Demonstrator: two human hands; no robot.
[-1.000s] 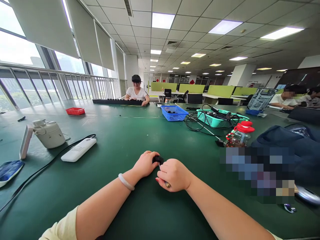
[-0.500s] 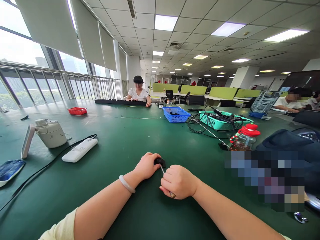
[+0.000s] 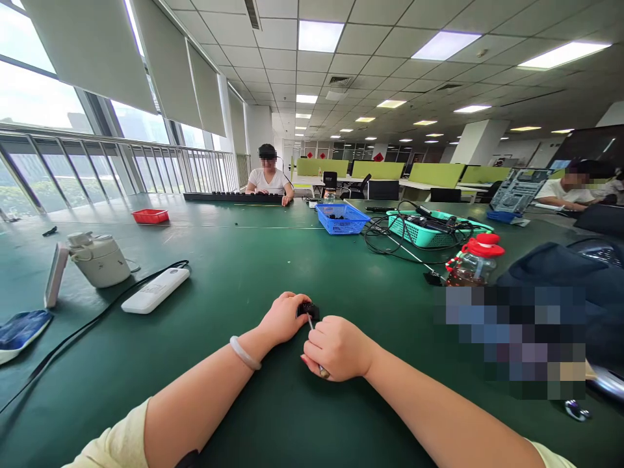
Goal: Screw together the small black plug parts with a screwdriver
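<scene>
My left hand [image 3: 283,318], with a pale bangle on its wrist, is closed around a small black part [image 3: 309,309] and pins it on the green table [image 3: 234,273]. My right hand [image 3: 336,348] is closed in a fist on a thin metal-tipped tool [image 3: 312,325]. The tool's tip touches the black part and its other end sticks out under the fist. The two hands sit close together near the table's front middle.
To the left lie a white power bank [image 3: 156,290], a black cable, a white pot [image 3: 100,259] and a propped phone. A blue basket [image 3: 341,218], a teal basket [image 3: 429,229] with cables, a red-capped bottle [image 3: 475,260] and dark bags lie further back and right. People sit at the far end and right.
My right hand pulled back slightly, then returned close to the black part, with the tool's tip on it again. The left hand stayed on the part.
</scene>
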